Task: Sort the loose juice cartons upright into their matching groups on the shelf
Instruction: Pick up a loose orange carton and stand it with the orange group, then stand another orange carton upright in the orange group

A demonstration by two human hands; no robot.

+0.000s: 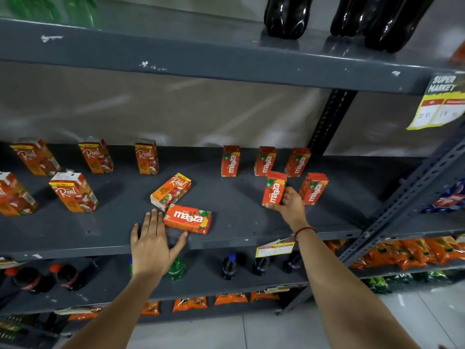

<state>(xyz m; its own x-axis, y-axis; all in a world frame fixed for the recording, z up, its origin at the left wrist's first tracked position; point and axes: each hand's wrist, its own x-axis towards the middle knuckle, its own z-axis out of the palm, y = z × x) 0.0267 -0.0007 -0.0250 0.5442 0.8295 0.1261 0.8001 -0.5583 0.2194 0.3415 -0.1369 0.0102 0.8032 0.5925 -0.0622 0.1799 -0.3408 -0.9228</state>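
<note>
On the grey shelf point(241, 212) two cartons lie flat near the front middle: an orange Real carton point(171, 191) and a red Maaza carton point(188, 219). My left hand point(152, 244) is open, fingers spread, touching the left end of the lying Maaza carton. My right hand point(289, 205) grips an upright Maaza carton point(274, 188) standing on the shelf. Around it stand more Maaza cartons: one to its right point(313, 188) and three behind point(265, 161). Several Real cartons point(73, 192) stand upright on the left.
Dark soda bottles point(289, 16) stand on the shelf above. Below are small bottles point(229, 267) and orange snack packs point(412, 253). A slotted steel upright point(402, 205) runs diagonally at the right, with a yellow price tag point(440, 102) above it.
</note>
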